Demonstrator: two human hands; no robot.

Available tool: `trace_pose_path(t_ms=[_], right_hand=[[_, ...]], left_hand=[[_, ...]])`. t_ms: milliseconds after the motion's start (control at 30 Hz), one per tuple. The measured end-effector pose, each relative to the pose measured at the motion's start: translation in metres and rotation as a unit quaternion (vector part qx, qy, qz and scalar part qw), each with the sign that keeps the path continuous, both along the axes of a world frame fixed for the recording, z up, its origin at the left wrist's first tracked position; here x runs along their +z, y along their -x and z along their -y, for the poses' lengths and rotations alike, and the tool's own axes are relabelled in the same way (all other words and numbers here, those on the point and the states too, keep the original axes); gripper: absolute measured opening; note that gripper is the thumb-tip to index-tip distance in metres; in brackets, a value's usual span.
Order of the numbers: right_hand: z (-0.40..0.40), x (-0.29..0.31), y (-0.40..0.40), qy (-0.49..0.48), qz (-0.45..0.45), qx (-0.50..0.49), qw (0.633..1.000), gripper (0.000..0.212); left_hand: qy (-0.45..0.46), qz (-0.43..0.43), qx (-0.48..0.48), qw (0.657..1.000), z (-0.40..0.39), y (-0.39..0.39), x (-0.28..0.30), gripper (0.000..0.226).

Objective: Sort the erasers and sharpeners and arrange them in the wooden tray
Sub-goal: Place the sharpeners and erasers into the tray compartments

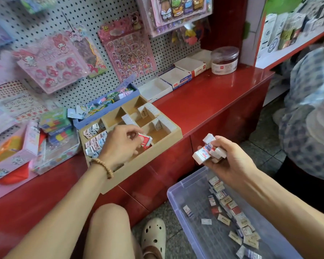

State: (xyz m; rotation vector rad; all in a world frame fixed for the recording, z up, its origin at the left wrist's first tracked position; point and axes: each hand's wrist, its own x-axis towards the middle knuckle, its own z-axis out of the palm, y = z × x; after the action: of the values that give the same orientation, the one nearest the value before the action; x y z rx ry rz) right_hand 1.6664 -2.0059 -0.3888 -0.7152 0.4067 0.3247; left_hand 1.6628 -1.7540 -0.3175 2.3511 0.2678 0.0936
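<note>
The wooden tray point(168, 140) with several compartments sits on the red counter. Small wrapped erasers fill its left compartments point(94, 141), and white erasers stand in the far ones point(153, 111). My left hand point(123, 144) hovers over a front compartment and pinches a red-and-white eraser point(146, 140). My right hand point(230, 159) is right of the tray, above the bin, gripping a bunch of white erasers point(209, 151). A clear plastic bin point(178, 195) on the floor holds several loose erasers point(230, 208).
Open white cardboard boxes point(178, 77) and a clear round tub point(224, 60) line the back of the red counter point(223, 101). A blue box of tags point(108, 103) and pink boxes stand left of the tray. Another person point(307, 113) stands at the right. My knee and sandal are below.
</note>
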Motion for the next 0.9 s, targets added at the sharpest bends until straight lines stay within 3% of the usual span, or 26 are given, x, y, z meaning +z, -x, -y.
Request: trace_pose_path(t_ms=[200,400,567,700,900], right_hand=[[-0.010,0.002,0.003,0.009,0.012,0.025,1.000,0.016],[-0.011,0.002,-0.001,0.011,0.010,0.021,1.000,0.018],[-0.013,-0.002,-0.006,0.014,0.009,0.026,1.000,0.017],[-0.015,-0.003,-0.010,0.018,0.004,0.024,1.000,0.014],[-0.018,-0.007,-0.011,0.017,0.007,0.037,0.999,0.013]], left_hand=[[-0.081,-0.032,-0.009,0.996,-0.021,-0.019,-0.004,0.014],[-0.182,0.001,-0.046,0.982,-0.011,-0.029,-0.009,0.008],[-0.158,-0.012,-0.059,0.986,-0.011,-0.031,-0.001,0.009],[-0.188,-0.048,-0.075,0.978,-0.013,-0.029,-0.009,0.012],[-0.251,0.039,-0.095,0.962,-0.014,-0.029,-0.024,0.013]])
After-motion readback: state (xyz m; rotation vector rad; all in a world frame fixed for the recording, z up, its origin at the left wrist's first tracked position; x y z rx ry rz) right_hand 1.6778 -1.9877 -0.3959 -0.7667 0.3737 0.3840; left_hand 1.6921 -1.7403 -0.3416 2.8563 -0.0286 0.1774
